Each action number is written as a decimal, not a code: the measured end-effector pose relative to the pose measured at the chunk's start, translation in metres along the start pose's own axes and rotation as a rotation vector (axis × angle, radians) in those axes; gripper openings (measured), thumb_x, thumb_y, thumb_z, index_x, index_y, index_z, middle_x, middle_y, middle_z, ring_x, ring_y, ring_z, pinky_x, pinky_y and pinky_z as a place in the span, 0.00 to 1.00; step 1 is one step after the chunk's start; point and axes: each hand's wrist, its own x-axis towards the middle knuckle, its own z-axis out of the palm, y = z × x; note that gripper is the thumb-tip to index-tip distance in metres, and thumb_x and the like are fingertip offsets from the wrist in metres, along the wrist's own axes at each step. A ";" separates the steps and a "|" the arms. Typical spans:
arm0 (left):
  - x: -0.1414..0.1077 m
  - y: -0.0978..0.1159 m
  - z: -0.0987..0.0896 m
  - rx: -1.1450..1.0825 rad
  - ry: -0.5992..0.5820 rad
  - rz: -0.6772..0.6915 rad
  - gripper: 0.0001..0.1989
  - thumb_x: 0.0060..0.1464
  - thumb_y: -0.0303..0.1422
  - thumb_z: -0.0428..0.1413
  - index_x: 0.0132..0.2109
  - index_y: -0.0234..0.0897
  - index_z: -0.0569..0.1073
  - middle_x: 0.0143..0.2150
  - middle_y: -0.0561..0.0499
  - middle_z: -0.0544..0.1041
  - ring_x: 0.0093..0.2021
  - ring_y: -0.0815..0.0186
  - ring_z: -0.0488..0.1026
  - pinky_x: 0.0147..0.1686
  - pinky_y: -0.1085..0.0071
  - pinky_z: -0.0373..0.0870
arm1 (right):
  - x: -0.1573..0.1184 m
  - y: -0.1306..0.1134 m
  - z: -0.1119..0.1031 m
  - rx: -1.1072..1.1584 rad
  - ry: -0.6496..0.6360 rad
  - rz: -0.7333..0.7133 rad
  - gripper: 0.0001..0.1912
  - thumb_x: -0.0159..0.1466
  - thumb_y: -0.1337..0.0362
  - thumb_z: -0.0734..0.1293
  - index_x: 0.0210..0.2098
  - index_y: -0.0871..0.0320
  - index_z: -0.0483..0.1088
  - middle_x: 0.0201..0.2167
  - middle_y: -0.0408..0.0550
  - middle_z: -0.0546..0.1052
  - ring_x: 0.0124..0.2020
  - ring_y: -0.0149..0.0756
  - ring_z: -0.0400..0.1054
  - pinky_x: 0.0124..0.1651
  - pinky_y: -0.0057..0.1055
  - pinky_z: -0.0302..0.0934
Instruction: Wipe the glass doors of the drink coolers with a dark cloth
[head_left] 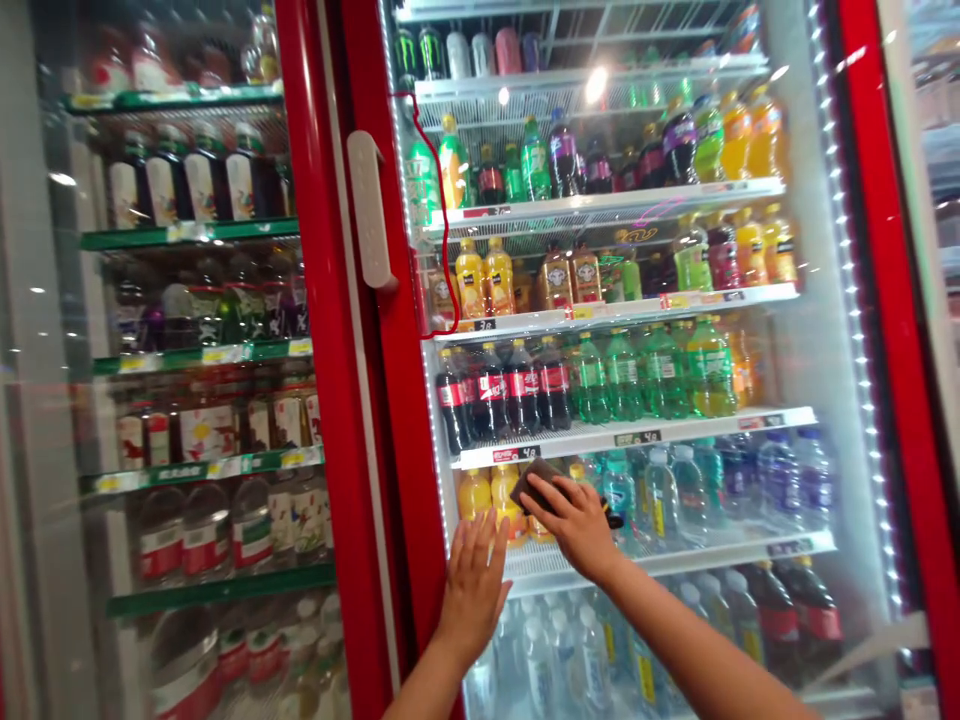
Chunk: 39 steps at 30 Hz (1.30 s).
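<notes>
My left hand (474,590) is raised with its fingers spread and holds nothing. It is in front of the lower left part of the glass door, near the red frame (411,440). Up and to its right, my right hand (577,520) has its fingers wrapped over a dark, flat brownish object (541,484). A small black and yellow piece (613,516) sticks out beside that wrist. Behind the hands, orange juice bottles (474,492) stand on a white shelf. Cola bottles (491,392) and green soda bottles (622,372) fill the shelf above.
The red-framed cooler door has a white vertical handle (369,210) on its left. A second cooler with green-edged shelves (202,232) stands at the left. Clear bottles (538,655) line the bottom shelf. Light strips (855,300) run down the right side.
</notes>
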 end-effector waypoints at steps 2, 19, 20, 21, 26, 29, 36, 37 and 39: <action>0.010 0.011 0.004 0.004 0.000 0.033 0.44 0.60 0.41 0.60 0.75 0.39 0.47 0.74 0.41 0.59 0.75 0.51 0.51 0.73 0.49 0.50 | 0.009 0.020 -0.006 -0.002 0.001 0.021 0.26 0.68 0.67 0.64 0.63 0.38 0.69 0.64 0.39 0.72 0.59 0.45 0.60 0.54 0.41 0.54; 0.096 0.083 0.030 -0.017 0.120 0.166 0.46 0.55 0.48 0.62 0.74 0.43 0.52 0.76 0.45 0.55 0.77 0.52 0.43 0.75 0.50 0.41 | -0.029 0.122 -0.025 -0.072 0.166 0.386 0.37 0.65 0.76 0.62 0.68 0.40 0.61 0.67 0.45 0.69 0.61 0.47 0.62 0.58 0.44 0.58; 0.100 0.087 0.032 -0.023 0.127 0.170 0.46 0.55 0.48 0.62 0.74 0.43 0.53 0.75 0.45 0.56 0.77 0.52 0.42 0.75 0.49 0.39 | -0.038 0.126 -0.026 -0.098 0.189 0.442 0.38 0.65 0.76 0.62 0.69 0.40 0.60 0.67 0.46 0.68 0.61 0.47 0.62 0.57 0.45 0.58; 0.103 0.092 0.035 -0.030 0.132 0.173 0.47 0.54 0.48 0.63 0.74 0.43 0.53 0.75 0.45 0.56 0.77 0.52 0.40 0.75 0.49 0.36 | -0.047 0.127 -0.027 -0.118 0.195 0.473 0.38 0.65 0.75 0.62 0.70 0.41 0.58 0.67 0.47 0.68 0.61 0.48 0.61 0.57 0.46 0.59; 0.116 0.116 0.042 -0.065 0.130 0.203 0.50 0.51 0.50 0.65 0.74 0.42 0.54 0.75 0.44 0.56 0.78 0.52 0.36 0.75 0.50 0.28 | -0.064 0.145 -0.032 -0.091 0.094 0.292 0.35 0.66 0.74 0.63 0.67 0.37 0.63 0.66 0.42 0.69 0.63 0.46 0.60 0.60 0.45 0.57; 0.125 0.130 0.045 -0.075 0.118 0.218 0.49 0.51 0.50 0.65 0.74 0.43 0.55 0.76 0.44 0.56 0.78 0.52 0.35 0.75 0.50 0.27 | -0.066 0.180 -0.040 -0.108 0.126 0.337 0.36 0.65 0.75 0.62 0.67 0.37 0.63 0.66 0.42 0.69 0.63 0.44 0.61 0.60 0.43 0.58; 0.144 0.157 0.052 -0.074 0.123 0.253 0.52 0.48 0.51 0.66 0.74 0.42 0.55 0.75 0.43 0.57 0.78 0.51 0.32 0.75 0.49 0.26 | -0.099 0.200 -0.046 -0.174 0.124 0.526 0.42 0.61 0.78 0.61 0.70 0.39 0.58 0.69 0.45 0.65 0.63 0.49 0.59 0.59 0.48 0.60; 0.147 0.161 0.052 -0.071 0.128 0.259 0.52 0.48 0.51 0.67 0.74 0.42 0.55 0.75 0.43 0.57 0.78 0.51 0.31 0.75 0.49 0.26 | -0.097 0.203 -0.047 -0.152 0.097 0.474 0.41 0.61 0.78 0.61 0.69 0.38 0.60 0.69 0.43 0.65 0.63 0.48 0.59 0.60 0.47 0.60; 0.154 0.167 0.054 -0.067 0.130 0.273 0.51 0.48 0.50 0.67 0.74 0.43 0.55 0.75 0.44 0.56 0.78 0.51 0.32 0.75 0.49 0.26 | -0.091 0.216 -0.051 -0.120 0.072 0.425 0.40 0.62 0.78 0.61 0.67 0.36 0.62 0.68 0.41 0.66 0.64 0.46 0.59 0.60 0.45 0.60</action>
